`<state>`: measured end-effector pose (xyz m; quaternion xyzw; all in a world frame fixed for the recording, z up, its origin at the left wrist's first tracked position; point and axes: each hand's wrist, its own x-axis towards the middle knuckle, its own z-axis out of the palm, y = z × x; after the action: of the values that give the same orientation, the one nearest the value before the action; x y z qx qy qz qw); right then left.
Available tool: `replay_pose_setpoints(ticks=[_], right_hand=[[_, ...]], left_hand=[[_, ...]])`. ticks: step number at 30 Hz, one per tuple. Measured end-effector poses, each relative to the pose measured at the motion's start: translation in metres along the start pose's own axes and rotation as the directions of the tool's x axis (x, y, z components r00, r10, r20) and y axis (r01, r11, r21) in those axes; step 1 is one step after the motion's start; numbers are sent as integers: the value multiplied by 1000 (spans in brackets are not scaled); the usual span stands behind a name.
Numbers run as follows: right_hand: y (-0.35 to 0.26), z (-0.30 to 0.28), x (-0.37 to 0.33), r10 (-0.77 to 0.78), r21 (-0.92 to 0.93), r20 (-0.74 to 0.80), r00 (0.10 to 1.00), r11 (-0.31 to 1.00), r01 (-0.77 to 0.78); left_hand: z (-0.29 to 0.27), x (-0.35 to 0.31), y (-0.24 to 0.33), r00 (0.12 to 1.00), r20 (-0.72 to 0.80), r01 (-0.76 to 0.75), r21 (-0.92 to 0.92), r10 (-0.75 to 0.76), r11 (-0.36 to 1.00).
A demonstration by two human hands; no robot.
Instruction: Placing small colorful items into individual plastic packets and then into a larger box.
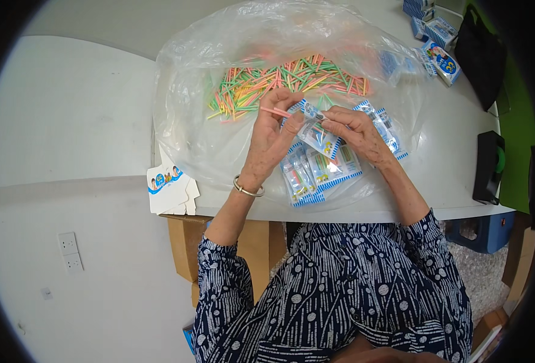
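Observation:
My left hand (269, 136), with a bangle on its wrist, pinches a few thin pink sticks (276, 112) at the mouth of a small clear packet (319, 139) with blue-and-white striped ends. Closed on that packet's upper right side is my right hand (359, 132). Whether the left thumb also grips the packet, I cannot tell. Beyond both hands lies a loose heap of pink, green and yellow sticks (291, 78) on a large clear plastic bag (186, 103). Below the hands, several filled packets (334, 170) overlap one another, and more packets (389, 130) lie beside my right hand.
A white table (455, 181) carries everything. Blue-and-white boxes (441, 33) and a bright packet (441, 62) sit at the far right, near a black bag (480, 57). A black object (489, 166) stands at the right edge. A flattened printed carton (172, 189) lies at the left corner.

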<state>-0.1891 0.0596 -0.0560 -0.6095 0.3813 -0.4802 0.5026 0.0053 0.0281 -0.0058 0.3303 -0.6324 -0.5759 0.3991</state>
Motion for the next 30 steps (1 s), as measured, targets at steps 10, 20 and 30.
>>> replay_pose_setpoints(ticks=[10,20,30], right_hand=[[3,1,1,13,32,-75,997,999,-10],[0,10,0,176,384,-125,976,916,-116],[-9,-15,-2,304,168,-83,949,943,-288]], left_hand=[[-6,0,10,988,153,-119,762,1,636],[-3,11,15,988,151,-53,496,-27,867],[-105,30,-30,998,-6,-42,639,59,768]])
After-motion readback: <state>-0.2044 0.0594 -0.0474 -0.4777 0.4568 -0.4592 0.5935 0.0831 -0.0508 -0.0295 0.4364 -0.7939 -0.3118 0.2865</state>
